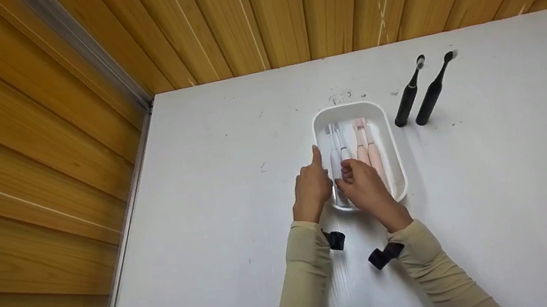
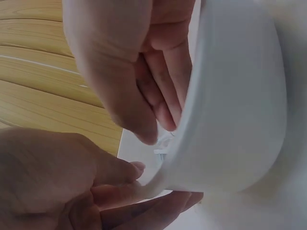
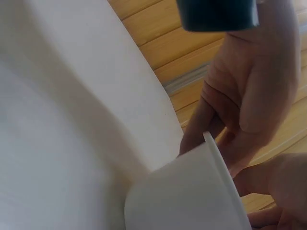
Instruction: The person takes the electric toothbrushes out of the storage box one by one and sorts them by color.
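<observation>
- A white, smooth tray (image 1: 348, 106) with rounded corners and a curved wall rests on the white table (image 1: 202, 187).
- Left hand (image 1: 311, 186): thumb and fingers pinch the tray's left rim.
- Right hand (image 1: 367, 188): over the tray, fingers curled; cannot tell whether they pinch anything.
- Inside the tray: slim white toothbrushes (image 1: 336, 160) at its left, pink toothbrushes (image 1: 373, 151) at its right.
- Right of the tray: two slender black toothbrushes (image 1: 430, 101).
- Beyond the tray: ribbed, wood-grained panels (image 1: 278, 10).

Beige sleeves (image 1: 305, 275) end near black wrist cameras (image 1: 337, 241).
</observation>
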A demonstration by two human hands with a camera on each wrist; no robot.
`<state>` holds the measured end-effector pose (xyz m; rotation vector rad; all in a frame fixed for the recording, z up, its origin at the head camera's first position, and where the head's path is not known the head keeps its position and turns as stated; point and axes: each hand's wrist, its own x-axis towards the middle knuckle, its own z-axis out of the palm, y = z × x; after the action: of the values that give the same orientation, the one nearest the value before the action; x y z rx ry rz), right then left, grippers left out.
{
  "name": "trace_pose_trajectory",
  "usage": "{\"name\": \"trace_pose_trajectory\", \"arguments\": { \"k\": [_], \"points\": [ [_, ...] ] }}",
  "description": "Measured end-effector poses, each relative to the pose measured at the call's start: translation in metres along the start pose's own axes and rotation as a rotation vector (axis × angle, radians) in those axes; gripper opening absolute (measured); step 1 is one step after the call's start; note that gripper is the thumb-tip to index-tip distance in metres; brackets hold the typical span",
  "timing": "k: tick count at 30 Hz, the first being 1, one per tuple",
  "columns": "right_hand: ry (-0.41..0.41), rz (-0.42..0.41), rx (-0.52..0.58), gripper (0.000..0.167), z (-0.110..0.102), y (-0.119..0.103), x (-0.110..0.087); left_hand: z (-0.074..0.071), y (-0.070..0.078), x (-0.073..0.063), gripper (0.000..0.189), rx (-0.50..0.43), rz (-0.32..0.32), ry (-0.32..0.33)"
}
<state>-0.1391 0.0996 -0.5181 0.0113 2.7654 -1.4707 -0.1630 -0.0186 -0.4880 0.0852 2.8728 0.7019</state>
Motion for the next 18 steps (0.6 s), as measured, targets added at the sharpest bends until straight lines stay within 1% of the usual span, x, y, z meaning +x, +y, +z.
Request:
{"name": "trace_pose_trajectory", "arguments": {
  "k": [5, 8, 12, 16, 18],
  "points": [
    [0.024, -0.022, -0.126, 0.035, 0.007, -0.003, -0.001, 0.0, 0.0, 0.001, 0.056, -0.015, -0.01, -0.006],
    [0.031, -0.032, -0.176, 0.034, 0.009, -0.006, -0.001, 0.001, 0.001, 0.002, 0.056, -0.022, -0.028, -0.018],
    [0.016, -0.038, -0.231, 0.034, 0.011, -0.01, -0.001, 0.001, 0.002, 0.003, 0.057, -0.03, -0.05, -0.036],
    [0.009, -0.057, -0.284, 0.035, 0.013, -0.012, 0.001, 0.0, 0.002, 0.003, 0.064, -0.036, -0.044, -0.041],
    [0.02, -0.082, -0.317, 0.031, 0.014, -0.013, 0.002, -0.001, 0.001, 0.003, 0.066, -0.038, -0.033, -0.038]
  ]
}}
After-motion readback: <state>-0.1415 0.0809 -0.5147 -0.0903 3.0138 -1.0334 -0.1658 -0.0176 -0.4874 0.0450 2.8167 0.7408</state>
